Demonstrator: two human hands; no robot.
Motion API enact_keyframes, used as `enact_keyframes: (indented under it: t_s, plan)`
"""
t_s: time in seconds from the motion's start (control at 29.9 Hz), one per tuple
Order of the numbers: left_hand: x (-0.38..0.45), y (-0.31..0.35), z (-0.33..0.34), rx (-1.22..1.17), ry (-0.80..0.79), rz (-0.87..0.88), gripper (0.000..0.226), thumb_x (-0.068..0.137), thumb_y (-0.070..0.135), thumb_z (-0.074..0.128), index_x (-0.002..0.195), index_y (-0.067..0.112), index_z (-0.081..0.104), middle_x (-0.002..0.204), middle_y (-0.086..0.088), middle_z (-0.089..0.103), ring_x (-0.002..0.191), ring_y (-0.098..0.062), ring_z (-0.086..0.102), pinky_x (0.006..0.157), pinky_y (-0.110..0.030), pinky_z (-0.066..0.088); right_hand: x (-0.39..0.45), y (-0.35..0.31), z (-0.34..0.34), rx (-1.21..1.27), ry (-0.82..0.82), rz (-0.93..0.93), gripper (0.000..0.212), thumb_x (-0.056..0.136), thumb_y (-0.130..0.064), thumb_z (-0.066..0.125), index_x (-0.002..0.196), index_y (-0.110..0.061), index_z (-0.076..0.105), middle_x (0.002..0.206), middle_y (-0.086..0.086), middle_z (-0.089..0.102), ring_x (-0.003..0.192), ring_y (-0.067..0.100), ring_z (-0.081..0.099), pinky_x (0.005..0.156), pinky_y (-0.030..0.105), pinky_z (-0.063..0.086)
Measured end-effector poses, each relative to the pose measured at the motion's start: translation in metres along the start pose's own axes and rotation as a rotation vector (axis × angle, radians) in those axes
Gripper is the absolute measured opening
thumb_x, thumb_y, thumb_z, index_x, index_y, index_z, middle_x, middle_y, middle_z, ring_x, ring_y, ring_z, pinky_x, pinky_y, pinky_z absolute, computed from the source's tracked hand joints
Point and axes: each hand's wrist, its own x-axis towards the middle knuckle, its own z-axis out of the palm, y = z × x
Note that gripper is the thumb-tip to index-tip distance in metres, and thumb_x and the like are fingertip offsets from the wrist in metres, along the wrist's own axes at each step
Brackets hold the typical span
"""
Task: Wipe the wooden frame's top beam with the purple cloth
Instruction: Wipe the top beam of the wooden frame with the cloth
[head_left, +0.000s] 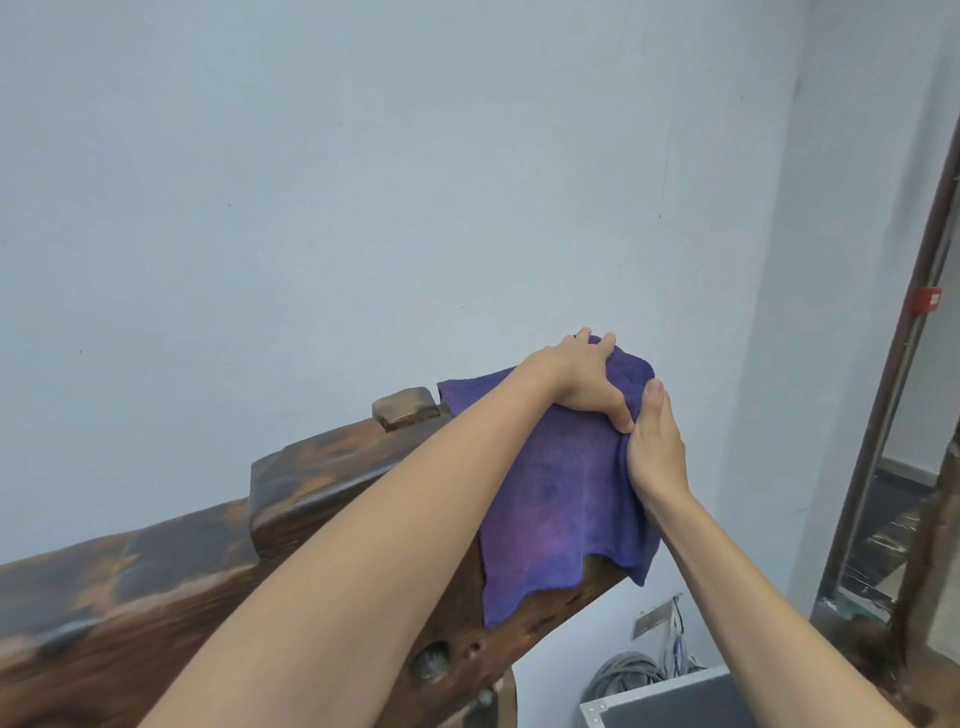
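The dark wooden top beam (171, 561) runs from the lower left up to the right, with a small wooden peg (408, 408) sticking up from it. A purple cloth (561, 499) is draped over the beam's right end and hangs down its near face. My left hand (582, 376) lies on top of the cloth, fingers curled over its far edge and thumb pressing into it. My right hand (655, 447) grips the cloth's right side against the beam end. The beam's end is hidden under the cloth.
A pale wall stands close behind the beam. At the right is a dark metal door frame (904, 338). Below the beam end are a grey box (670, 699) and a bundle of grey cables (623, 673). A wooden post (498, 691) supports the beam.
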Motion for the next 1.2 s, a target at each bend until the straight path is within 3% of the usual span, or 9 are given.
enact_keyframes:
  t_s: [0.2, 0.33, 0.43, 0.5, 0.67, 0.77, 0.94, 1.07, 1.2]
  plan:
    - [-0.021, 0.0, 0.011, 0.164, 0.118, 0.094, 0.11, 0.08, 0.048, 0.076, 0.162, 0.028, 0.004, 0.17, -0.001, 0.009, 0.155, -0.022, 0.015, 0.112, -0.046, 0.034, -0.033, 0.014, 0.001, -0.117, -0.014, -0.094, 0.058, 0.108, -0.047, 0.025, 0.162, -0.034, 0.008, 0.168, -0.005, 0.016, 0.153, 0.015, 0.017, 0.125, 0.039, 0.017]
    - [-0.053, -0.004, 0.022, 0.361, 0.225, 0.185, 0.086, 0.096, 0.036, 0.058, 0.162, 0.029, 0.004, 0.169, 0.0, 0.012, 0.152, -0.021, 0.02, 0.092, -0.037, 0.041, -0.064, 0.009, -0.001, -0.136, -0.073, -0.088, 0.061, 0.109, -0.041, 0.034, 0.162, -0.032, 0.006, 0.169, -0.012, 0.003, 0.156, 0.007, 0.001, 0.127, 0.035, 0.01]
    - [-0.086, -0.02, 0.031, 0.52, 0.247, 0.236, 0.085, 0.096, 0.039, 0.059, 0.162, 0.031, 0.007, 0.171, -0.001, -0.001, 0.156, -0.024, 0.01, 0.116, -0.039, 0.029, -0.094, 0.01, 0.004, -0.203, -0.042, -0.041, 0.066, 0.103, -0.044, 0.049, 0.16, -0.038, 0.016, 0.168, -0.004, 0.013, 0.155, 0.013, 0.011, 0.125, 0.037, 0.018]
    - [-0.112, -0.036, 0.038, 0.588, 0.278, 0.245, 0.098, 0.089, 0.047, 0.067, 0.162, 0.027, 0.005, 0.171, -0.001, -0.005, 0.156, -0.026, 0.008, 0.122, -0.04, 0.022, -0.115, 0.008, 0.008, -0.21, -0.051, 0.01, 0.068, 0.097, -0.041, 0.062, 0.155, -0.042, 0.027, 0.156, 0.003, 0.029, 0.143, 0.022, 0.035, 0.12, 0.042, 0.032]
    - [-0.18, -0.073, 0.041, 0.602, 0.292, 0.188, 0.127, 0.074, 0.052, 0.079, 0.161, 0.018, -0.007, 0.171, 0.003, -0.002, 0.157, -0.025, 0.007, 0.124, -0.042, 0.019, -0.167, -0.018, 0.015, -0.137, -0.195, 0.161, 0.066, 0.087, -0.008, 0.074, 0.135, -0.04, 0.042, 0.1, 0.004, 0.066, 0.092, 0.022, 0.069, 0.081, 0.044, 0.062]
    - [-0.225, -0.098, 0.035, 0.526, 0.311, 0.147, 0.122, 0.074, 0.05, 0.077, 0.162, 0.023, -0.003, 0.171, 0.005, 0.004, 0.156, -0.025, 0.013, 0.123, -0.041, 0.022, -0.195, -0.043, 0.02, -0.247, -0.357, 0.093, 0.066, 0.086, -0.006, 0.072, 0.135, -0.041, 0.045, 0.082, -0.001, 0.068, 0.084, 0.019, 0.07, 0.081, 0.04, 0.062]
    - [-0.305, -0.141, 0.029, 0.435, 0.317, -0.108, 0.121, 0.07, 0.07, 0.072, 0.16, 0.037, -0.002, 0.168, 0.004, 0.016, 0.154, -0.026, 0.016, 0.121, -0.048, 0.021, -0.225, -0.082, 0.022, -0.409, -0.495, -0.023, 0.013, 0.086, -0.021, 0.06, 0.089, -0.021, 0.072, 0.078, 0.0, 0.07, 0.079, 0.026, 0.07, 0.08, 0.05, 0.061]
    - [-0.359, -0.161, 0.025, 0.21, 0.337, -0.46, 0.121, 0.061, 0.074, 0.077, 0.156, 0.018, 0.025, 0.154, -0.012, 0.037, 0.152, -0.036, 0.013, 0.113, -0.046, 0.031, -0.259, -0.115, 0.031, -0.091, -0.68, 0.053, 0.023, 0.097, -0.041, 0.064, 0.104, -0.02, 0.061, 0.1, 0.004, 0.073, 0.091, 0.02, 0.072, 0.074, 0.038, 0.059]
    - [-0.406, -0.175, 0.014, 0.185, 0.231, -0.543, 0.064, 0.077, 0.058, 0.073, 0.123, 0.016, 0.058, 0.127, -0.011, 0.064, 0.146, -0.042, 0.021, 0.105, -0.043, 0.04, -0.298, -0.14, 0.048, -0.135, -0.754, 0.038, 0.027, 0.102, -0.042, 0.055, 0.112, -0.016, 0.051, 0.103, 0.003, 0.065, 0.085, 0.011, 0.066, 0.064, 0.024, 0.057]
